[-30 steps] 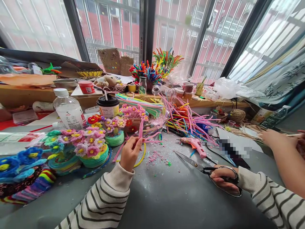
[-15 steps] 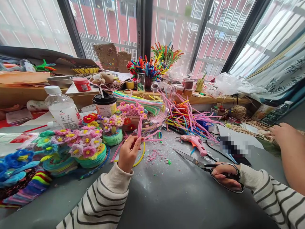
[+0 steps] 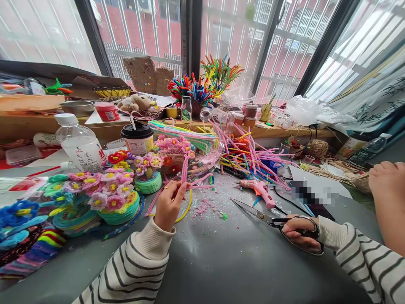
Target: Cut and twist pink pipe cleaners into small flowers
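Landmark: the pink plastic glue gun [image 3: 257, 191] on the dark grey surface [image 3: 218, 264].

Well left of the gun: pink and lilac fuzzy-stem flowers on a round, coiled turquoise base [image 3: 112, 196]. Best left uncrushed by the near sleeve.

Left of the gun: left hand [image 3: 169, 202], thumb and fingers pinched on a small bundle of pink fuzzy stems [image 3: 185, 169], ends rising above the grip. A light pinch should spare the pile; evening the tips first would help any trimming. A loose yellow stem [image 3: 189, 206] curves beside this hand; worth sorting out from the pink ones before any cut.

Just left of the gun: pink fluff crumbs [image 3: 204, 207].

Nearer the wearer than the gun: long metal scissors with dark handles [image 3: 257, 215], blades seemingly together, points toward the left hand yet well apart from it. Right hand [image 3: 299, 233] has its fingers curled round the handle loops. Sound practice: open blades well clear of the left fingertips, cut square.

Far right of the gun: a co-worker's bare hand [image 3: 387, 179]; swing no blades that way.
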A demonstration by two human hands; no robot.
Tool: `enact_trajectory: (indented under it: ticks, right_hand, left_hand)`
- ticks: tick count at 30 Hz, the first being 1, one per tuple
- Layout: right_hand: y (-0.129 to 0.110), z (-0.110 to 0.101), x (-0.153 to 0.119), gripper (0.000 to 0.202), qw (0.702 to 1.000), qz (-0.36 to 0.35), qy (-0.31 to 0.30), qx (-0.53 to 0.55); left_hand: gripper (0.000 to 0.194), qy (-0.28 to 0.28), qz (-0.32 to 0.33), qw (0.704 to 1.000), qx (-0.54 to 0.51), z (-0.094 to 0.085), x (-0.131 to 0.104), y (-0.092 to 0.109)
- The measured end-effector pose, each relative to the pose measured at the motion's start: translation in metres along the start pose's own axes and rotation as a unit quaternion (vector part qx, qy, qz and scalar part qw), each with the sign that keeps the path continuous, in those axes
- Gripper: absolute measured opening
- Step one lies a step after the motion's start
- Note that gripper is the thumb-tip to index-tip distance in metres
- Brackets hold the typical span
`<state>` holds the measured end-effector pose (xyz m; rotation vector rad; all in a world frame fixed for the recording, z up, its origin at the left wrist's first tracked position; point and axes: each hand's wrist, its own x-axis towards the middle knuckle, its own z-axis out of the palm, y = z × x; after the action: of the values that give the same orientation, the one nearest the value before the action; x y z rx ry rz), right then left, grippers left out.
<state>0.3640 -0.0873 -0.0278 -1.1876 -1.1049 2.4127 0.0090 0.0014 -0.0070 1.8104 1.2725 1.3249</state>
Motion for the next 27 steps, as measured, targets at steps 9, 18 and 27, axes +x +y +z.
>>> enact_trajectory:
  ticks: [9,18,27]
  right_hand:
    - [0.005,-0.006,0.006,0.025,1.000,-0.019,-0.003,0.015]
    - [0.006,-0.006,0.008,0.028,1.000,-0.020,-0.019,0.010]
    - [0.002,0.006,0.016,0.028,0.999,-0.007,0.034,-0.025]
  left_hand:
    - [0.028,0.005,-0.001,1.000,-0.004,0.000,0.001,0.002]
    - [0.029,0.004,0.003,1.000,-0.009,0.001,0.001,0.000]
    - [0.027,0.011,0.000,1.000,-0.007,-0.001,0.001,-0.004]
